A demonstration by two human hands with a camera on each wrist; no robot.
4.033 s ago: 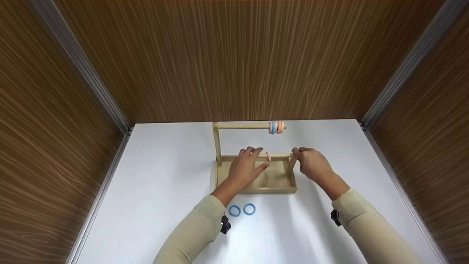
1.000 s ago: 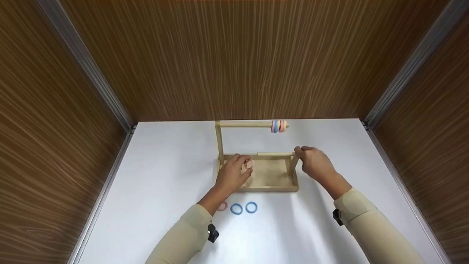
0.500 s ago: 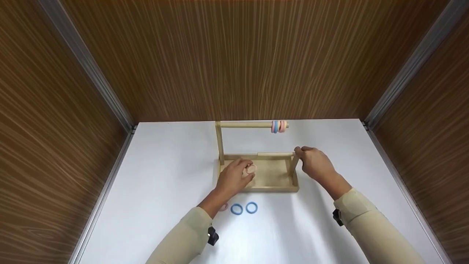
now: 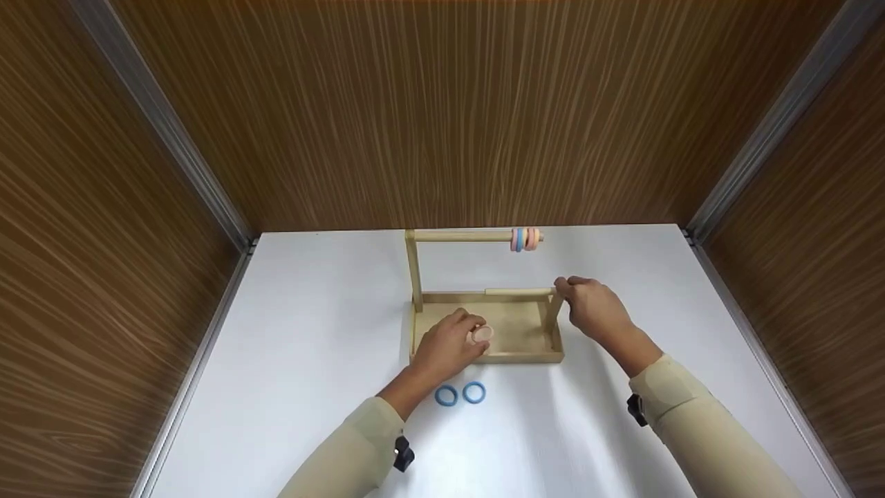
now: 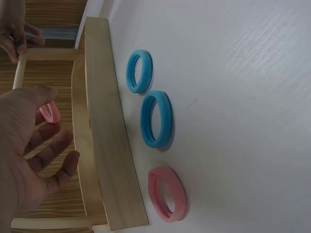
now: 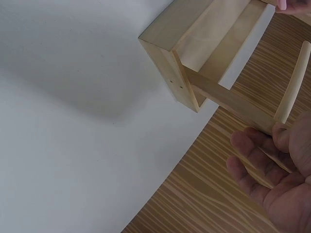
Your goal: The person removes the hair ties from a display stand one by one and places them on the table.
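Since a second ago the left hand (image 4: 448, 346) has come back from the low rod (image 4: 520, 292) toward the near wall of the wooden rack (image 4: 511, 357), carrying a pink ring (image 4: 482, 335) with it. Right hand (image 4: 593, 308) has not shifted.

Left hand: ring pinched at the fingertips over the rack's tray, just inside the near wall; thumb and forefinger close on the ring, other fingers loosely spread in the left wrist view. Ring stands roughly on edge, its hole facing sideways along the rack.

Right hand: fingers curled round the right end of the low rod at its upright post. Rod's long axis runs left to right, level, parallel to the high rod (image 4: 460, 236) behind it.

Handling, judged: ring looks light, ribbed, probably soft or slightly springy, not fragile; a two-finger pinch across the band is enough. Rod looks stiff, smooth wood, best held at its end.

On the white table (image 4: 311, 332): two blue rings (image 4: 460, 394) lying flat in front of the rack, another pink ring (image 5: 167, 193) just beside them. Stack of rings (image 4: 525, 239) sits on the high rod near its right end.
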